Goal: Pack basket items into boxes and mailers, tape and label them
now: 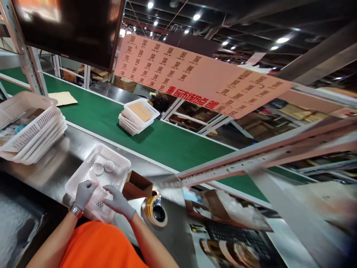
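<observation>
Both gloved hands, the left hand (pixel 83 191) and the right hand (pixel 118 201), are gripping a clear bag (pixel 97 203) at the basket's (pixel 122 163) six o'clock edge. Two round discs (pixel 103 167) are lying inside already (at twelve o'clock); bagging looks barely started.

light: bright ceiling spots (pixel 196 16), overhead
glare: sheen on steel surface (pixel 64 156)
shadows: soft, under basket stack (pixel 136 116)
blur: right side smeared
distortion: wide-angle bend, tilted edges
</observation>
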{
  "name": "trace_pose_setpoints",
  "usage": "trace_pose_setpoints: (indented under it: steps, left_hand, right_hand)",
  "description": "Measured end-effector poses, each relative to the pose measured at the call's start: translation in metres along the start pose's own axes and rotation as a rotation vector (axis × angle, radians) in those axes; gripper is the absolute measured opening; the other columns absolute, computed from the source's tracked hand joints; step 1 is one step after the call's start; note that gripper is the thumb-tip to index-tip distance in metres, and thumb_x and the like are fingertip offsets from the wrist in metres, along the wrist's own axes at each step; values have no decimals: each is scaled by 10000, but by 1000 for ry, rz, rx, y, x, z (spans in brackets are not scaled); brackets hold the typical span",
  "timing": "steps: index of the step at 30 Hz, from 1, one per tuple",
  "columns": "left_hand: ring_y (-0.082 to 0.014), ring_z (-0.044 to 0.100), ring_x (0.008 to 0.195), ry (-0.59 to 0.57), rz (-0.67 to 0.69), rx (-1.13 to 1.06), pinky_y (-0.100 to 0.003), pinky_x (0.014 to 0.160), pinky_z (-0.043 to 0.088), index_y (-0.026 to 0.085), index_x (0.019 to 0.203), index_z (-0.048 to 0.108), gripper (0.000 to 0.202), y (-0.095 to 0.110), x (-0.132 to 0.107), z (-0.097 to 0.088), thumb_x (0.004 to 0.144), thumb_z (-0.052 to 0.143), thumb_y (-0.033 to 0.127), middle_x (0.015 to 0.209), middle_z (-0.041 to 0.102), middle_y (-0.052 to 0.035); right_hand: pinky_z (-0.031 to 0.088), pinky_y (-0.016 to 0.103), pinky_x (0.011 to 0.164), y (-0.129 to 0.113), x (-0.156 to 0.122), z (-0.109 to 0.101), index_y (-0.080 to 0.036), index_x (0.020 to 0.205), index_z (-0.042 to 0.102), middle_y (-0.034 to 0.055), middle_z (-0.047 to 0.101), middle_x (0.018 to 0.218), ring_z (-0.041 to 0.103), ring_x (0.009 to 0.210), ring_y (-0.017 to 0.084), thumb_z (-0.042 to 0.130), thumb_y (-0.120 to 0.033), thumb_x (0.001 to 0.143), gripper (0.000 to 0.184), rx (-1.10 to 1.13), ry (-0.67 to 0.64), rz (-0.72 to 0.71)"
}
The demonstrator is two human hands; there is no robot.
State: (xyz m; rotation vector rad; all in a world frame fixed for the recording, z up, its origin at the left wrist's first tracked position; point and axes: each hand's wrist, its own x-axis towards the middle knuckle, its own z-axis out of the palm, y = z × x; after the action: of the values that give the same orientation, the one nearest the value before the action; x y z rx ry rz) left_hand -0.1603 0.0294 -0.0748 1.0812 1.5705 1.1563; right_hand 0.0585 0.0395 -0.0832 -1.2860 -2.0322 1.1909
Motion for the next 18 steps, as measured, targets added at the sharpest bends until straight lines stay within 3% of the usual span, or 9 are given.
trace_pose_setpoints:
  steps: [2, 4, 8, 12, 15, 18]
  left_hand:
    - [-159, 511, 649, -4, -27, -23, -288, 639, 415, 208, 568, 610, 496, 2, -4, 2, 734, 743, 656, 581, 578, 9]
    - [-143, 464, 626, -30, -66, -45, -279, 612, 378, 226, 539, 544, 531, 3, -8, 6, 686, 777, 679, 551, 515, 32]
    - [-129, 400, 608, -43, -108, -55, -279, 593, 340, 252, 529, 451, 619, 0, -12, 12, 641, 777, 766, 544, 422, 58]
    - [-131, 358, 616, 98, -53, 81, -294, 609, 299, 259, 527, 403, 625, -9, -12, -8, 741, 665, 785, 549, 374, 55]
    - [-137, 354, 610, 186, -38, 215, -302, 610, 267, 262, 536, 371, 596, -13, -13, -33, 801, 593, 748, 548, 356, 51]
    - [-138, 357, 597, 234, -31, 316, -306, 613, 255, 262, 542, 359, 561, -13, -15, -52, 822, 546, 710, 543, 349, 49]
  right_hand:
    - [582, 472, 1080, -3, -3, 2, -247, 1308, 762, 104, 770, 1327, 728, 1206, 297, 878, -341, 801, 529, 159, 7, 34]
    - [601, 424, 1012, -11, -2, 8, -256, 1282, 774, 75, 786, 1248, 738, 1100, 260, 893, -414, 808, 514, 260, 41, 38]
    - [558, 336, 809, -23, 11, 22, -225, 896, 817, 14, 767, 872, 670, 819, 191, 800, -418, 877, 195, 284, 104, 37]
    - [476, 291, 667, -10, 25, 19, -198, 677, 691, -24, 607, 639, 563, 655, 145, 749, -473, 899, 358, 390, 175, 166]
    - [526, 295, 685, 6, 39, 8, -188, 737, 689, -14, 634, 699, 600, 672, 145, 766, -540, 870, 384, 490, 96, 256]
    - [605, 349, 791, 17, 64, -1, -173, 964, 762, 54, 757, 924, 706, 830, 197, 681, -505, 928, 344, 220, 44, 259]
